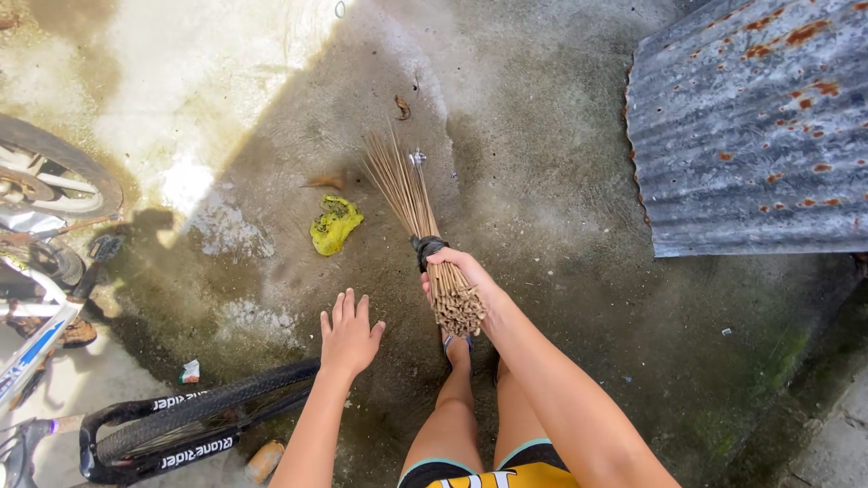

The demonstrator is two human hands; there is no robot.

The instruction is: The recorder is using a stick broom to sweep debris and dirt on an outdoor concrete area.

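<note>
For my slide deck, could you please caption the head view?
Right hand grips a bundled stick broom over stained concrete floor near a crumpled yellow-green leaf; left hand hangs open.

Wrapper (334, 224) left of broom (411, 194)

yellow wrapper (334, 224): crumpled, yellow-green packaging lying flat on the concrete, left of centre, just left of the broom's bristle tips.
small packet scrap (190, 370): white with red and green marks, on the ground at lower left, just above the bicycle tyre.
orange packet (264, 460): small, rounded, orange-tan, at the bottom edge just below that tyre; its kind is unclear.
tyre lettering (192, 454): white print on the black sidewall, lower left.
</note>
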